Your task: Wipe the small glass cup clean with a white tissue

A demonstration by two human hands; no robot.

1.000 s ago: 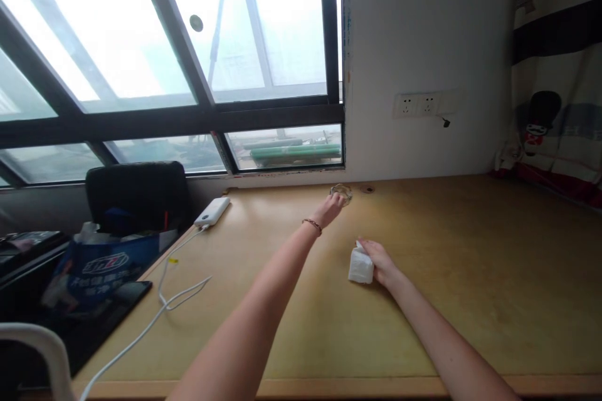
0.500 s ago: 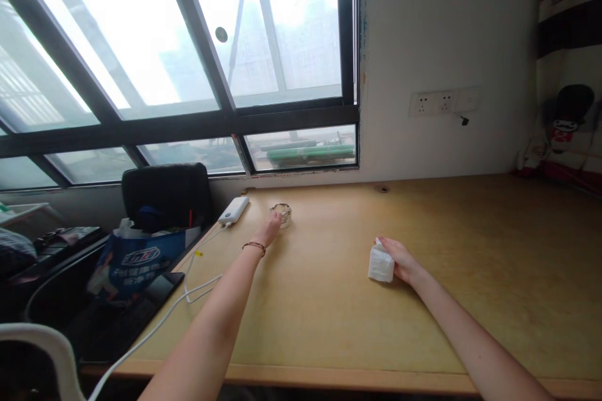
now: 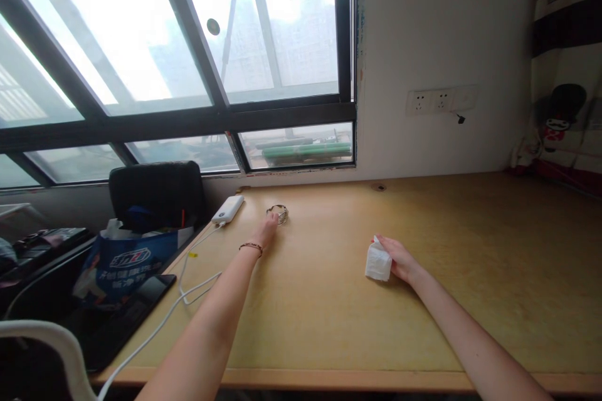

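My left hand (image 3: 267, 229) reaches far out over the wooden desk (image 3: 470, 250) and its fingers close on the rim of a small clear glass dish (image 3: 279, 212) near the window. A thin bracelet sits on that wrist. My right hand (image 3: 396, 257) rests on the desk in the middle and grips a folded white tissue (image 3: 377, 262) pressed flat on the wood.
A white power bank (image 3: 228, 208) lies left of the dish, its white cable (image 3: 183, 291) trailing to the desk's front left. A black chair (image 3: 155, 194) and a blue bag (image 3: 120, 263) stand at the left. Wall sockets (image 3: 430, 101) are above the desk.
My left hand has dragged the glass dish from beside the wall corner leftward, toward the power bank. The right hand with the tissue has stayed put.
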